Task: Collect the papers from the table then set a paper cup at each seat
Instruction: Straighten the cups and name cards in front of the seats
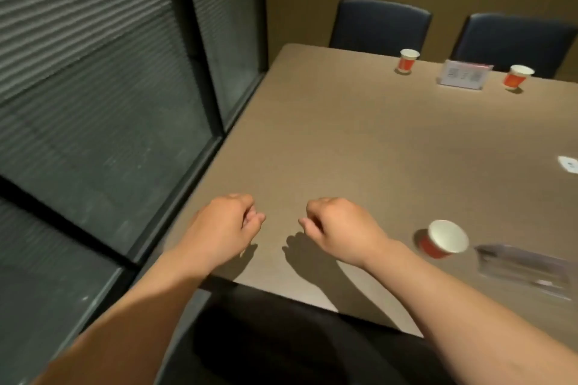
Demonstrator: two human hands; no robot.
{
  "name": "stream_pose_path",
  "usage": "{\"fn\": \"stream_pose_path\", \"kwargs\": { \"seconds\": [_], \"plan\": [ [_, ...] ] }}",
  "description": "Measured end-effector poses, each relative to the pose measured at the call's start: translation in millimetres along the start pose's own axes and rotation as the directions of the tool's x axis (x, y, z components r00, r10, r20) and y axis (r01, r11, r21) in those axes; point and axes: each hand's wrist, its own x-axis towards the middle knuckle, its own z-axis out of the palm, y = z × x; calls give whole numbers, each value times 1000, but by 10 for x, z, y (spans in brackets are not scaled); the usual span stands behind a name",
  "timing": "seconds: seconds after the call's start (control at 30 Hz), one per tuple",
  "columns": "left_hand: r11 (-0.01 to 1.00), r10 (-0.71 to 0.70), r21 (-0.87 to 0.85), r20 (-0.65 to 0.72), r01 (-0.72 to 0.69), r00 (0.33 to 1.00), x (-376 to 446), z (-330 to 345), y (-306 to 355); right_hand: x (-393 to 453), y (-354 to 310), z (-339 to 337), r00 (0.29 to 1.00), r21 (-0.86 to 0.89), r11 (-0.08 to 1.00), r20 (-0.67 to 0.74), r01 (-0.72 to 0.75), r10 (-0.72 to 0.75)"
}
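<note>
Hands: you are holding two over the near edge of the bench, close together but apart. Your left hand (223, 222) is curling its fingers loosely inward and holding nothing; your right hand (339, 226) is doing the same, thumb tip pointing towards the left one.
Paper cups: three are standing upright on the bench. The nearest cup (444, 239) is sitting just right of your right hand, near the front edge; it is a tapered cup, white inside, red outside. The second cup (408, 61) is standing at the far edge before the left chair (380, 25). The third cup (517, 76) is standing before the right chair (516, 40). Any print on the red walls is too small to read.
Papers: no loose sheets are showing on the bench.
Bench: one bench (344, 141), a flat, matte brown top with a fine grain and a rounded far corner.
Chairs: two, dark padded backs, pushed in at the far side.
Sign holders: two of clear plastic. The far holder (464, 76) is standing between the two far cups, carrying a white card with blurred writing you cannot read. The near holder (525, 269) is lying blurred just right of the nearest cup.
Small card: one white card (568, 163) is lying at the right edge, its marks unreadable.
Blinds: horizontal slats (78, 25) are showing behind dark-framed glass on the left.
</note>
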Motion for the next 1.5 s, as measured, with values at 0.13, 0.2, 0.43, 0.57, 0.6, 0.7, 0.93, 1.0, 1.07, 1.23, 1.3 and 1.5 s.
{"fn": "stream_pose_path", "kwargs": {
  "seconds": [0.13,0.2,0.43,0.57,0.6,0.7,0.93,1.0,1.07,1.23,1.3,1.5],
  "plan": [
    [998,14,69,-70,-9,997,-380,-756,-896,610,-1135,220,997,32,998,-44,61,-60],
    [994,34,107,-100,-23,994,-448,-1101,-1272,964,-1651,318,992,14,993,-46,119,-119],
    [992,36,123,-168,-16,985,-236,-1724,-2450,2113,-2634,493,968,-19,975,-120,222,-222],
    [980,52,197,-130,-25,990,172,-1874,-3068,2805,-2789,663,974,7,982,-130,190,-188],
    [975,67,220,-114,-40,991,322,-1932,-3216,2993,-2805,707,975,13,984,-141,178,-174],
    [966,101,246,-79,-78,992,865,-2148,-3590,3587,-2806,771,976,44,987,-162,151,-143],
    [937,251,257,-22,-237,968,2403,-2473,-3947,4737,-2368,451,983,74,997,-177,-27,40],
    [929,312,216,-25,-300,950,2933,-2404,-3911,4941,-2052,323,970,63,991,-208,-117,128],
    [925,352,157,-17,-345,936,3417,-2290,-3837,5104,-1722,227,952,49,977,-222,-206,212],
    [873,476,82,64,-480,877,4827,-1945,-3653,5696,-823,63,897,66,922,-213,-383,388],
    [851,515,79,65,-519,855,5528,-1877,-3584,6085,-422,-67,878,60,901,-206,-429,432],
    [776,621,65,96,-628,778,7654,-1888,-3105,7268,741,-765,784,92,830,-284,-550,552]
  ]
}}
